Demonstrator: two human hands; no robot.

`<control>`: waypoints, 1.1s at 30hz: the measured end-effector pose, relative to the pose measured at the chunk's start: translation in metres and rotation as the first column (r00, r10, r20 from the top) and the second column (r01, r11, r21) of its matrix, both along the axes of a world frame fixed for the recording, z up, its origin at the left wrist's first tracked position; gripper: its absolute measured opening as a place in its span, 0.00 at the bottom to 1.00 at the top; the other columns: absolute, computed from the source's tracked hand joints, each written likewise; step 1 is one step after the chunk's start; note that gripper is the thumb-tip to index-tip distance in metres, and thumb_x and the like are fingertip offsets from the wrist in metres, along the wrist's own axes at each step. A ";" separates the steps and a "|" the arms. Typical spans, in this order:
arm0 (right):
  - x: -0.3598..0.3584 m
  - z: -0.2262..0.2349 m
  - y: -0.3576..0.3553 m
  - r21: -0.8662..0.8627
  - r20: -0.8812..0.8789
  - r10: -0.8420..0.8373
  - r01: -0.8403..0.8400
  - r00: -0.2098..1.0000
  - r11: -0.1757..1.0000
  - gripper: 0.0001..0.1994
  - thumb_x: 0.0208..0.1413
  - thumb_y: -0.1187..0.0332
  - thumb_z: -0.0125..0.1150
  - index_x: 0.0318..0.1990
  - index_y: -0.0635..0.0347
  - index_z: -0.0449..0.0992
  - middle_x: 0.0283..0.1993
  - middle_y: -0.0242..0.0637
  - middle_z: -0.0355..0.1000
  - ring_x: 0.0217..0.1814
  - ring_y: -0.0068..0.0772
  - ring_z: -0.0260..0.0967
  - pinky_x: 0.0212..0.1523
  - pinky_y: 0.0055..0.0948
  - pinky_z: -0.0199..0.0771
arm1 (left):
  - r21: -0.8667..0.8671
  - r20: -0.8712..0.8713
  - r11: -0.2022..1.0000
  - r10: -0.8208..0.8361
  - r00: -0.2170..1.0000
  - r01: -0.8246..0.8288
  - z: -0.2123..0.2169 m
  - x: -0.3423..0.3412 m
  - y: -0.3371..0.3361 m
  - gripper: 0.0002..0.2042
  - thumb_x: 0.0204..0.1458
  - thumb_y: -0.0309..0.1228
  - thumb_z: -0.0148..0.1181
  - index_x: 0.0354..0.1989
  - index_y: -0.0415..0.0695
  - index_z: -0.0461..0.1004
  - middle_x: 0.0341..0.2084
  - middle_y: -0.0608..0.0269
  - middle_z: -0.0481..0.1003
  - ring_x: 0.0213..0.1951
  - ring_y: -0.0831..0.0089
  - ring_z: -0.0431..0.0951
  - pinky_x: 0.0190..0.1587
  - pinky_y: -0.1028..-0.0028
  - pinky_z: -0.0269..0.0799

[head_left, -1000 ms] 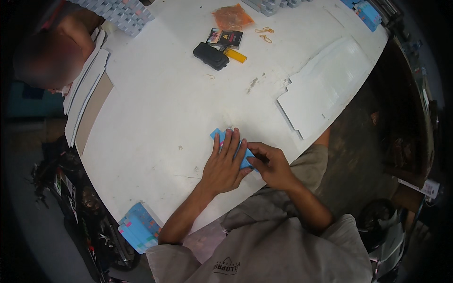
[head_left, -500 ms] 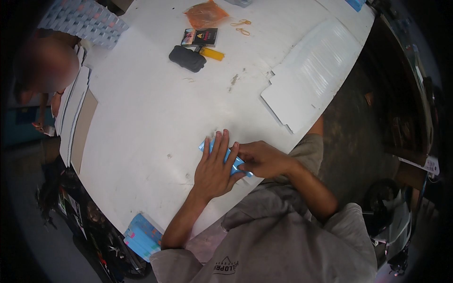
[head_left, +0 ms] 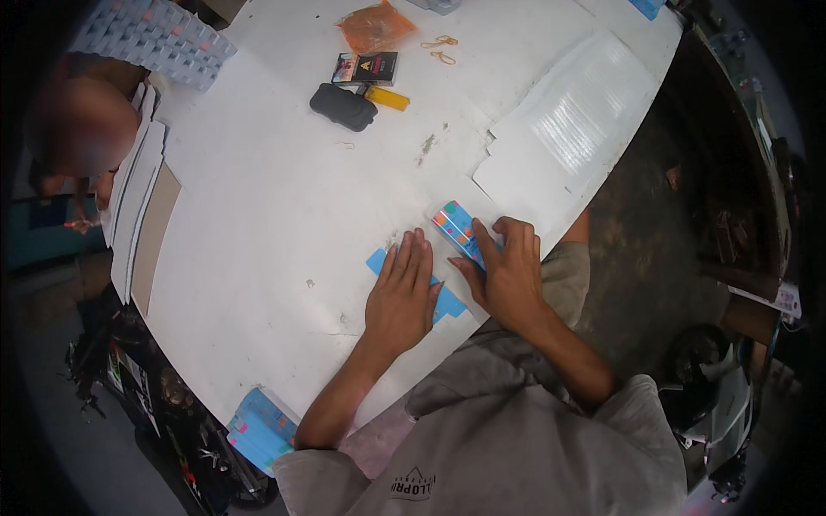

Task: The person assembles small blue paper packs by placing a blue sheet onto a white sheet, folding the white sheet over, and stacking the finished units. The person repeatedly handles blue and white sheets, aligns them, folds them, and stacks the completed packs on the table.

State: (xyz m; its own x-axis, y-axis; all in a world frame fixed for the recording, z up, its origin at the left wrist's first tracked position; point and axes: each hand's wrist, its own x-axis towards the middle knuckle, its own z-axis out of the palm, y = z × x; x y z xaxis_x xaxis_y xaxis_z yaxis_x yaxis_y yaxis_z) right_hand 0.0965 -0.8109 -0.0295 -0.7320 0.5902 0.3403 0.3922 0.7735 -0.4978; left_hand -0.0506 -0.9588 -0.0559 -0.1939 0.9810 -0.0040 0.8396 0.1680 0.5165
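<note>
My left hand (head_left: 401, 301) lies flat, its fingers stretched out and close together, on a plain light-blue piece of card (head_left: 449, 303) that shows on both sides of it near the table's front edge. To its right, my right hand (head_left: 514, 273) grips a blue folded card piece (head_left: 458, 225) printed with coloured spots, thumb on one side and bent fingers on the other. The lower end of that piece is hidden under the hand. A strip of white shows between the two blue pieces; whether they are joined underneath I cannot tell.
A white table (head_left: 258, 215) carries clear-topped white sheets (head_left: 568, 129) at right, plus a dark pouch (head_left: 342, 107), yellow lighter (head_left: 387, 98), cigarette pack (head_left: 379, 67) and orange bag (head_left: 376, 28). Blue patterned cards (head_left: 262, 426) lie lower left. Another person (head_left: 82, 129) is beside stacked boards (head_left: 133, 215).
My right hand has moved right and away from my left hand, bringing the spotted card piece into sight. My left hand has shifted slightly right, its fingers closer together.
</note>
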 end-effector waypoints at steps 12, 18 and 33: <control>0.003 0.003 0.001 -0.185 0.036 -0.076 0.081 0.996 0.979 0.27 0.49 0.68 0.75 0.58 0.65 0.76 0.56 0.55 0.72 0.58 0.59 0.71 0.54 0.54 0.69 | -0.077 -0.086 0.949 -0.312 0.946 0.306 0.021 -0.010 0.015 0.38 0.55 0.36 0.63 0.74 0.35 0.60 0.77 0.46 0.56 0.79 0.49 0.52 0.78 0.47 0.45; 0.023 -0.018 0.006 -0.018 -0.087 0.001 -0.003 0.996 1.000 0.34 0.42 0.64 0.80 0.61 0.57 0.77 0.65 0.53 0.65 0.68 0.58 0.63 0.66 0.55 0.58 | -0.007 -0.013 0.962 -0.275 0.961 0.274 0.020 -0.006 0.015 0.40 0.60 0.52 0.62 0.74 0.37 0.60 0.76 0.43 0.56 0.78 0.44 0.52 0.78 0.46 0.45; 0.000 -0.039 0.064 0.374 0.029 -0.154 0.132 0.988 0.918 0.11 0.53 0.80 0.66 0.44 0.71 0.79 0.50 0.52 0.80 0.50 0.50 0.78 0.56 0.46 0.76 | -0.064 -0.089 0.986 -0.161 0.983 0.155 0.017 -0.007 -0.011 0.34 0.66 0.48 0.53 0.75 0.39 0.61 0.77 0.48 0.55 0.78 0.41 0.49 0.77 0.41 0.42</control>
State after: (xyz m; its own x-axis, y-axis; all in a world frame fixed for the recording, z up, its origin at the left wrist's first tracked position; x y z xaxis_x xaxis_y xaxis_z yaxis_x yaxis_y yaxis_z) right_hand 0.0969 -0.7472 -0.0687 -0.6736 0.5301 0.5151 0.5318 0.8315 -0.1604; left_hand -0.0575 -0.9703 -0.0394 -0.0386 0.9980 -0.0493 0.9020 0.0560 0.4281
